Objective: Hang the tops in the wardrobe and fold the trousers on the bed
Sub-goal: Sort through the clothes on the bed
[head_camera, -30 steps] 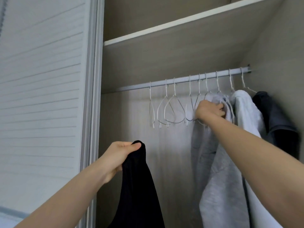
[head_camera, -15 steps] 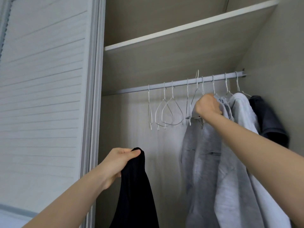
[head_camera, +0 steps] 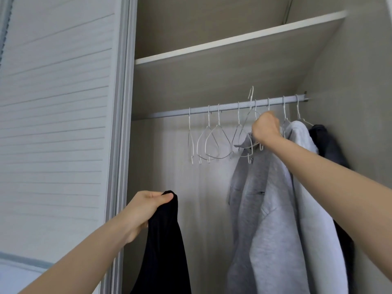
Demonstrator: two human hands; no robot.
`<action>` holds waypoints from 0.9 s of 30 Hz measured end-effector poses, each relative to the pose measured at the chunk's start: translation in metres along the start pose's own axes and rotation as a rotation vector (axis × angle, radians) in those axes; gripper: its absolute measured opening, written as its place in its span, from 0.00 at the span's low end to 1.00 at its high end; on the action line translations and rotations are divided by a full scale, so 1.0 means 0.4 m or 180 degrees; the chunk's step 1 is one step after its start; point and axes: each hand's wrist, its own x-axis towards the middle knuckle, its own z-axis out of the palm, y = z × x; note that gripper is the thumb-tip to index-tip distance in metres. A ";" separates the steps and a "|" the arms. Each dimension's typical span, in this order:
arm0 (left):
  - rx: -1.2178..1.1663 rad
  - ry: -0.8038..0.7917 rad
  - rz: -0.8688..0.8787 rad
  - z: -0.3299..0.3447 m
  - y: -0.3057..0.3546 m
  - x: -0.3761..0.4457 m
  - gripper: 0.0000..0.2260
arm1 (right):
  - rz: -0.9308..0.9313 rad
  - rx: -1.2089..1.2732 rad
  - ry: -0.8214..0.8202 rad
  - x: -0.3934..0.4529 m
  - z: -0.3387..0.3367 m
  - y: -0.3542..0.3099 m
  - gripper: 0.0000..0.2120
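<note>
Right hand (head_camera: 266, 130) clenched on a wire hanger (head_camera: 247, 132) lifted off the rail (head_camera: 222, 107) at 1 o'clock, left hand (head_camera: 146, 211) gripping the black top (head_camera: 163, 251) at 6 o'clock: the hanger could snag the grey jacket (head_camera: 265, 209) and drag it down.

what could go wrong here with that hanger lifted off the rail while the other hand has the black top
The right hand grips a wire hanger whose hook is above the rail; it sits among the empty hangers and the grey jacket, so it could snag and drag one off. The left hand holds the black top by one bunched edge, so threading it single-handed may be awkward.
</note>
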 end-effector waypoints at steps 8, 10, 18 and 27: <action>-0.0153 0.0162 -0.0051 0.011 -0.033 0.008 0.12 | -0.0513 0.0072 0.0051 -0.157 -0.078 0.044 0.11; -0.0242 0.0266 -0.0046 0.018 -0.043 0.016 0.10 | -0.0647 0.0165 0.0041 -0.204 -0.108 0.055 0.11; -0.0562 0.0424 -0.0124 0.048 -0.068 0.045 0.08 | -0.0694 0.0195 0.0189 -0.292 -0.197 0.094 0.19; -0.0679 0.0432 -0.0177 0.087 -0.092 0.050 0.09 | -0.0734 0.0739 -0.0074 -0.399 -0.285 0.105 0.04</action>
